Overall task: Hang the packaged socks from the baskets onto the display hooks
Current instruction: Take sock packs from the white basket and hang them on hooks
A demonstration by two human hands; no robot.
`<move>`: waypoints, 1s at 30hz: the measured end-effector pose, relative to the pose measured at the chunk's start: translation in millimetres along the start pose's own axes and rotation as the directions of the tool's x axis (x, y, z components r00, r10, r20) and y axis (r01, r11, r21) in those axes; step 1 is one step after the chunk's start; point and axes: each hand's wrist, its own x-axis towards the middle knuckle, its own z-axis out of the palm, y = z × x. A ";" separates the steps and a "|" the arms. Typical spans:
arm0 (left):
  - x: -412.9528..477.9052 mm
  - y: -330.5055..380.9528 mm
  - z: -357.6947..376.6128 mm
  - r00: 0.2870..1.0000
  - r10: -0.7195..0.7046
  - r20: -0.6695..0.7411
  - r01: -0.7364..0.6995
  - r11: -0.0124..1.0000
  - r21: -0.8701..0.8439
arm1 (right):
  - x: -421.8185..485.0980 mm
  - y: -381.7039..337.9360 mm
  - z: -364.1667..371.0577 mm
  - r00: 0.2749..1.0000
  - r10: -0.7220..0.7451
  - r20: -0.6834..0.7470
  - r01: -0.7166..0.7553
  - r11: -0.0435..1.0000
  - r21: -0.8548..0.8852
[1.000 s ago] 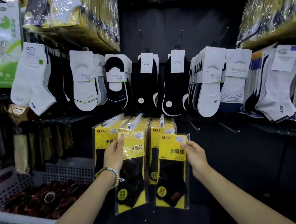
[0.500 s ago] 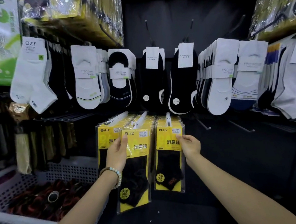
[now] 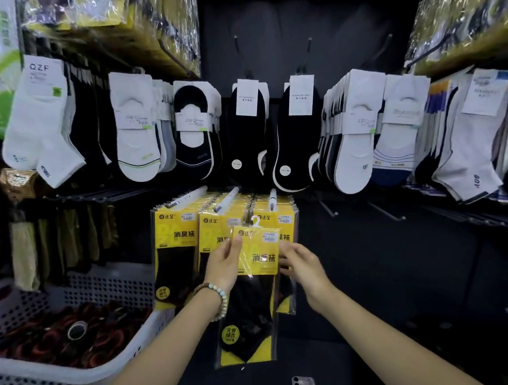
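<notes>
in front of the yellow stacks point(image 3: 175, 236) on the lower row: hanging step in hand, judged about midway. holds one pack point(image 3: 253, 281) upright with the left hand point(image 3: 224, 265), thumb on the front near the top left corner, fingers curled behind. meets the pack's right edge with the right hand point(image 3: 303, 265), fingers loosely bent; cannot tell whether pinching or only touching. shows the hanger point(image 3: 256, 221) just below the tip of the right hook point(image 3: 272, 197), not yet on it. next, by estimate: raise the pack, line the hanger opening up with the hook tip, slide back to the stack, let go. expect sway from the slick wrap; steady both edges. basket point(image 3: 88, 372) at lower left, contents too blurred to name.
</notes>
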 end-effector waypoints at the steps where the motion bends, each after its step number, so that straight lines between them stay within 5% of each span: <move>1: -0.4 1.1 6.3 1.000 0.000 0.003 0.000 1.000 -0.008 | -3.1 -1.0 2.2 1.000 0.005 0.018 -0.005 1.000 0.019; 12: 4.0 -6.2 31.3 0.991 -0.020 0.135 0.030 0.997 -0.073 | 9.5 -3.5 -10.8 0.974 -0.106 -0.201 0.118 0.992 0.048; 17: 15.3 -6.3 31.2 0.998 -0.016 0.068 0.023 0.993 -0.113 | 34.8 -5.3 0.0 0.966 -0.151 -0.208 0.154 0.988 -0.003; 30: 31.9 -39.9 30.5 0.997 0.030 0.066 -0.035 0.996 0.077 | 55.2 28.8 -17.4 0.965 0.011 -0.260 -0.043 0.992 -0.116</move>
